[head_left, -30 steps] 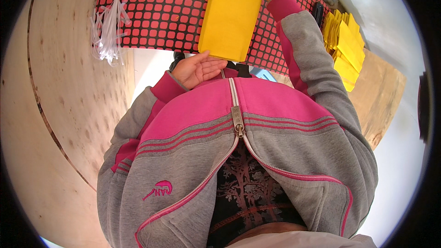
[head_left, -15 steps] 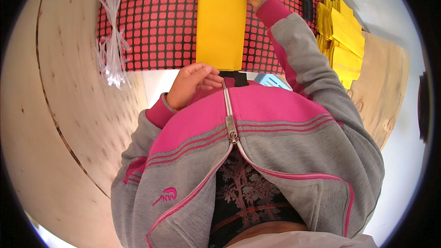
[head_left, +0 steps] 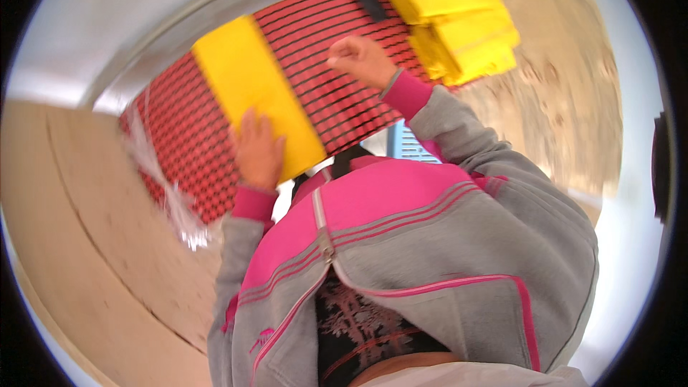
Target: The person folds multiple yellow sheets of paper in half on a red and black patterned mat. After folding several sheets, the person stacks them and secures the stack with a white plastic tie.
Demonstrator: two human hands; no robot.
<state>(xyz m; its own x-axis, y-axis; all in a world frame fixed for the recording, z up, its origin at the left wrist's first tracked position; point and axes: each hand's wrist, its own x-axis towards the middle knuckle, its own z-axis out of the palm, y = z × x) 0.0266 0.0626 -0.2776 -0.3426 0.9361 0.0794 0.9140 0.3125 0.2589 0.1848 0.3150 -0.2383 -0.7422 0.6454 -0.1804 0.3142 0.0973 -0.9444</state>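
Yellow rectangular sheet (head_left: 251, 75) lying flat on a red-and-black checked table cover (head_left: 308, 50), left hand (head_left: 259, 150) resting on its near end, fingers outstretched, gripping nothing, right hand (head_left: 363, 63) blurred over the cover, fingers loosely curled, any hold impossible to tell.

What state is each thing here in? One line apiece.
Yellow piece: flat on the red patterned cover
Left hand: open, resting on the yellow piece
Right hand: curled, blurred; nothing seen held
Yellow pile: folded, unevenly stacked
Black object: lying down
Clear strips: bunched
Blue basket: partly hidden
Jacket: partly unzipped
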